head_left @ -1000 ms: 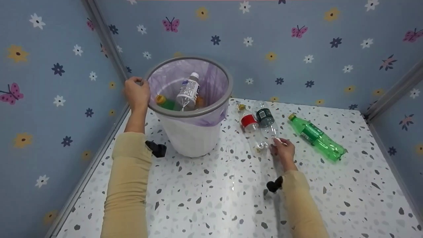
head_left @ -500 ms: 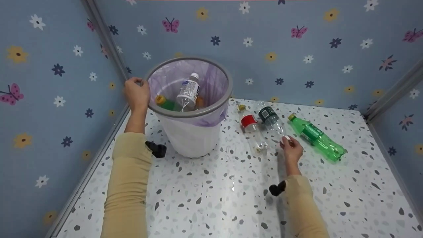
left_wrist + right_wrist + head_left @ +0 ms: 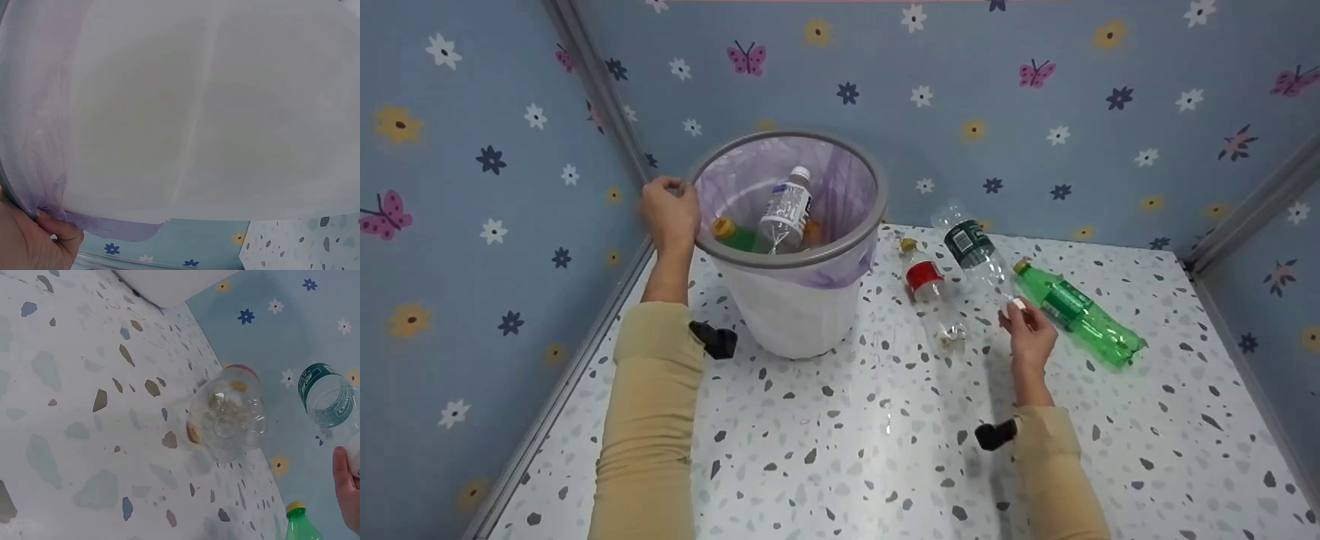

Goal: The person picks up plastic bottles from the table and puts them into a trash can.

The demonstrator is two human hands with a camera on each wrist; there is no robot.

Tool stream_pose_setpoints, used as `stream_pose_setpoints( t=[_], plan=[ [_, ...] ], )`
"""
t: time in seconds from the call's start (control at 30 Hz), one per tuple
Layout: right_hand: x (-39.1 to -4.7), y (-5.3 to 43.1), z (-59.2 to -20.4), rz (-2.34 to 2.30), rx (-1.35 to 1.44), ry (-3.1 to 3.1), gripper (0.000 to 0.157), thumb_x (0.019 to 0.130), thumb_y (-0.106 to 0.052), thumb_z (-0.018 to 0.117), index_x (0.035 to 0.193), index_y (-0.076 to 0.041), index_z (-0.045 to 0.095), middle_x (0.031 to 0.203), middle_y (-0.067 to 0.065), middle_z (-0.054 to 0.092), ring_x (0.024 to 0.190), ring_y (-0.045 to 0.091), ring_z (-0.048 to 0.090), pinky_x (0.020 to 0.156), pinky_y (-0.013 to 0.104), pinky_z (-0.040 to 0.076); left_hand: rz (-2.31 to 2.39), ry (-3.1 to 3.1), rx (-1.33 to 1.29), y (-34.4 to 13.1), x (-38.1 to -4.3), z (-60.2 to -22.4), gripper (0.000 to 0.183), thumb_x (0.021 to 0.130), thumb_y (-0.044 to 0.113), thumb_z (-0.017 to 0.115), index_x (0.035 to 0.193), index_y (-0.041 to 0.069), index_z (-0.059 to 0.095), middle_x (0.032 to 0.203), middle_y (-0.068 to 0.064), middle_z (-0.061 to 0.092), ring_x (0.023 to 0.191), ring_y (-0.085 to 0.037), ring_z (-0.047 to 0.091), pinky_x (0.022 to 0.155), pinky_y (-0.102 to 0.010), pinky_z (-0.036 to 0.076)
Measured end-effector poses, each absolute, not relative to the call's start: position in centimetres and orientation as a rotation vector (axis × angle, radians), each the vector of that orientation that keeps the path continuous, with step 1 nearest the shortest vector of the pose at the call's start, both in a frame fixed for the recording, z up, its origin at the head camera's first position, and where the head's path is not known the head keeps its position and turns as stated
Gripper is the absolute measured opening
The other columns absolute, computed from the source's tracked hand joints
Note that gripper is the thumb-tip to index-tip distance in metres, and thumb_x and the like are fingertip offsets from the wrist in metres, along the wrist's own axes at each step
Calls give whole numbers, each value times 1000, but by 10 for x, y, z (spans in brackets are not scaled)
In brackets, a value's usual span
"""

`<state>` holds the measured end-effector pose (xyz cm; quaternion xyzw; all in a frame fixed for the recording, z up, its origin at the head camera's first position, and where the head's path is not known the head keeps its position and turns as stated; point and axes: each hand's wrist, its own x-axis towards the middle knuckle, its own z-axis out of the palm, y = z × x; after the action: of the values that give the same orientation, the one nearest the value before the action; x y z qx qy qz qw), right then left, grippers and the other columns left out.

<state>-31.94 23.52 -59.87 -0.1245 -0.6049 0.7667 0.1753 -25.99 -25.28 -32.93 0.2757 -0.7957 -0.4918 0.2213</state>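
My left hand (image 3: 670, 214) grips the grey rim of a white trash bin (image 3: 791, 315) at its left side. In the left wrist view, that hand (image 3: 42, 242) pinches the rim over the purple liner (image 3: 109, 225). My right hand (image 3: 1030, 334) pinches the white cap of a clear plastic bottle (image 3: 971, 244) with a dark green label. The bottle is tilted, its base up and away from me. Left of it lies a clear bottle with a red label (image 3: 924, 276). A green bottle (image 3: 1080, 315) lies to the right of my right hand.
Inside the bin are a clear bottle with a white cap (image 3: 787, 210), a green bottle with a yellow cap (image 3: 733, 232) and a partly hidden orange thing (image 3: 813, 231). Flowered blue walls (image 3: 960, 112) enclose the speckled white surface (image 3: 825, 465) at the back and sides.
My right hand has moved right and a little away from me with the dark-green-labelled bottle, which has swung apart from the red-labelled one, base rising. My left hand has stayed on the rim.
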Motion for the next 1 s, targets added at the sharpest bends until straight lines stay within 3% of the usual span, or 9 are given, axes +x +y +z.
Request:
stream_pose_setpoints(
  t=[0.23, 0.47, 0.73, 1.0],
  plan=[
    [-334, 240, -605, 2172, -132, -1567, 42, 73, -22, 72, 110, -4, 60, 105, 20, 53, 92, 32, 57, 75, 34, 47, -1302, -2202, 767, -253, -260, -329, 26, 91, 16, 45, 108, 1, 57, 109, -13, 55, 85, -19, 49, 73, -30, 42],
    [-340, 246, -594, 2263, 105, -1442, 39, 78, -10, 66, 115, 1, 56, 110, 24, 50, 98, 36, 53, 79, 38, 45, -1310, -2209, 765, -253, -260, -329, 25, 91, 15, 45, 108, 1, 57, 109, -12, 55, 87, -19, 48, 76, -30, 41],
    [-241, 179, -441, 2255, 196, -1434, 35, 82, 1, 58, 112, 16, 49, 101, 26, 49, 89, 30, 56, 79, 35, 46, -1311, -2214, 776, -253, -260, -330, 26, 91, 16, 45, 109, 2, 56, 110, -12, 55, 89, -19, 49, 77, -31, 42],
    [-220, 164, -401, 2243, 336, -1407, 29, 83, 9, 52, 111, 17, 49, 97, 21, 51, 87, 26, 55, 77, 32, 46, -1333, -2207, 769, -253, -259, -330, 26, 92, 16, 44, 111, 2, 55, 111, -12, 55, 88, -19, 50, 77, -30, 43]
  ],
)
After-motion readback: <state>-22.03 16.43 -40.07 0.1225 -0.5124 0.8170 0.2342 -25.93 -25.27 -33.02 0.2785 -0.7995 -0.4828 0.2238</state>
